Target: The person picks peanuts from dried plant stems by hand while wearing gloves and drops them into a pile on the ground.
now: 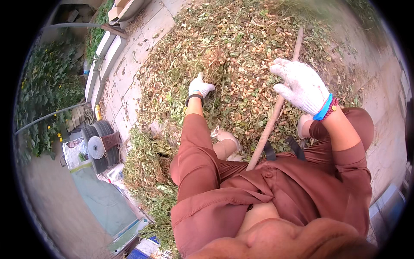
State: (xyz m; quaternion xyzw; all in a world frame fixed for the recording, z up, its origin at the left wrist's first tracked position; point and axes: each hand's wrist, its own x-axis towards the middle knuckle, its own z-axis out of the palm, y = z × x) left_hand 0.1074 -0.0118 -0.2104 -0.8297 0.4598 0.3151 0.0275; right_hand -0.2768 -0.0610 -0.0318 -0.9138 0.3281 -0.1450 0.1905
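My left hand [200, 86], in a white knitted glove, grips a bunch of dried peanut plants [217, 73]; its curled fingers are partly hidden. Roots and pods [215, 56] show at the bunch's far end. My right hand [300, 85], gloved too, is raised with thumb and fingers apart. Thin plant strands show by its fingertips. Below that hand a long wooden pole [273, 121] slants from my lap across the pile. Loose peanuts in their shells [249, 87] lie among leaves and stems in front of me.
More dried vines [152, 162] are heaped at my left side. Beyond them stand black wheels [105, 142] with a pale hub and a white sack [75, 152]. A white kerb [103, 58] borders leafy plants [48, 90]. Concrete paving [381, 84] lies to the right.
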